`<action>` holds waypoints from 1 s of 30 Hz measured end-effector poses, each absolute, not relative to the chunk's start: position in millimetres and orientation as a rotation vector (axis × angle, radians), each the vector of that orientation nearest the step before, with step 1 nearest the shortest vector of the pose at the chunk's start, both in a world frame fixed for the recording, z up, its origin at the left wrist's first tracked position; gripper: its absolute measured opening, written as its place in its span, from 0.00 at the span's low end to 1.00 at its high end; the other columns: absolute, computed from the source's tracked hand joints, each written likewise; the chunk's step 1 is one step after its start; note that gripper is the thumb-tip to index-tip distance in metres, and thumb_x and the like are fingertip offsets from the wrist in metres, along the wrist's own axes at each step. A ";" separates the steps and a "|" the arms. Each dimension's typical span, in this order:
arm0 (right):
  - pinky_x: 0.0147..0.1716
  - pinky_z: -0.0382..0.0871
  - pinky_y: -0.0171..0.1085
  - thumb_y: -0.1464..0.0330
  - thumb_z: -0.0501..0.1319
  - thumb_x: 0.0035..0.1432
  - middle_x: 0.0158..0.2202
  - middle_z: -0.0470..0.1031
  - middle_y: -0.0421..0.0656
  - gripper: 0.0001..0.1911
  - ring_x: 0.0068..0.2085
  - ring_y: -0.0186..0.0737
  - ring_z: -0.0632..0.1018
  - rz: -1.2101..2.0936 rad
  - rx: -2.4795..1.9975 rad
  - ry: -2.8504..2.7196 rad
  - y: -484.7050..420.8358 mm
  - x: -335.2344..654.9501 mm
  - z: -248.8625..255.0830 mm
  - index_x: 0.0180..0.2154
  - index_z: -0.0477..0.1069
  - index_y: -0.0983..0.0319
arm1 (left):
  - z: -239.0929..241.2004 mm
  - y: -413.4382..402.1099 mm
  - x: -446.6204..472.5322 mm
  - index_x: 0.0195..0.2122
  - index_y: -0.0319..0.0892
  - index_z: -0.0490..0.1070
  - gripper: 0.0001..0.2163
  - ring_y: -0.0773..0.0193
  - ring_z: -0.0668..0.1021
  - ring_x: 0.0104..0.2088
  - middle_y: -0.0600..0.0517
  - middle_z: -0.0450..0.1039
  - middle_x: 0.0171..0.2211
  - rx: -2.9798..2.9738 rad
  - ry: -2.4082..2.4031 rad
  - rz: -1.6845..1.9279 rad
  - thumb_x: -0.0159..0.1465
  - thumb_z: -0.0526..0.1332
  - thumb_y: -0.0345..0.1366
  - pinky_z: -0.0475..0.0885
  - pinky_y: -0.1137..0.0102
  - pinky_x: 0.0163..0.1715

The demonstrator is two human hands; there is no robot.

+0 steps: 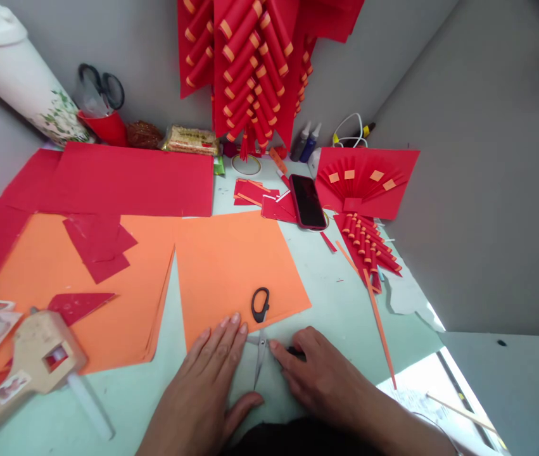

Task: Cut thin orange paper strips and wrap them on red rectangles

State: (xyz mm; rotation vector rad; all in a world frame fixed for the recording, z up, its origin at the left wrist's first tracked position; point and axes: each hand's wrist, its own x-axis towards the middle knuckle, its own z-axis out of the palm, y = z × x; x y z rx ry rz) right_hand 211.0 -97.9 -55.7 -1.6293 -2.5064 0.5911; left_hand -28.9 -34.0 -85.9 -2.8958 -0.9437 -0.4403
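Note:
My left hand (212, 373) lies flat and open on the pale green table (336, 297), fingertips resting on the near edge of an orange paper sheet (235, 259). Small scissors (259, 329) with black handles lie between my hands, one handle loop on the orange sheet, blades pointing toward me. My right hand (319, 370) rests beside them, its index finger touching the scissors' pivot and its fingers curled over the other black handle.
A glue gun (36, 361) lies at the near left. Red paper sheets (131, 177) and an orange stack (83, 285) cover the left. A phone (307, 201), red paper firecracker rolls (368, 244), glue bottles (307, 142) and a hanging firecracker decoration (250, 69) stand behind.

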 end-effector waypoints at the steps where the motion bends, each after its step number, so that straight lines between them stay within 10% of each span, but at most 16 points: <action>1: 0.34 0.59 0.40 0.71 0.54 0.64 0.37 0.69 0.49 0.25 0.36 0.45 0.66 0.584 -1.628 -2.507 -97.9 210.7 -55.6 0.63 0.61 0.64 | -86.0 -33.8 -28.6 0.68 0.35 0.51 0.40 0.52 0.72 0.60 0.40 0.68 0.62 -2.897 -0.950 -0.446 0.64 0.53 0.60 0.60 0.58 0.59; 30: 0.35 0.60 0.40 0.71 0.51 0.65 0.36 0.69 0.50 0.24 0.36 0.45 0.64 0.559 -1.561 -2.492 -91.9 201.2 -50.1 0.61 0.64 0.67 | -77.6 -39.2 -45.6 0.71 0.40 0.41 0.43 0.50 0.71 0.61 0.40 0.63 0.64 -2.981 -1.087 -0.451 0.63 0.53 0.62 0.61 0.58 0.60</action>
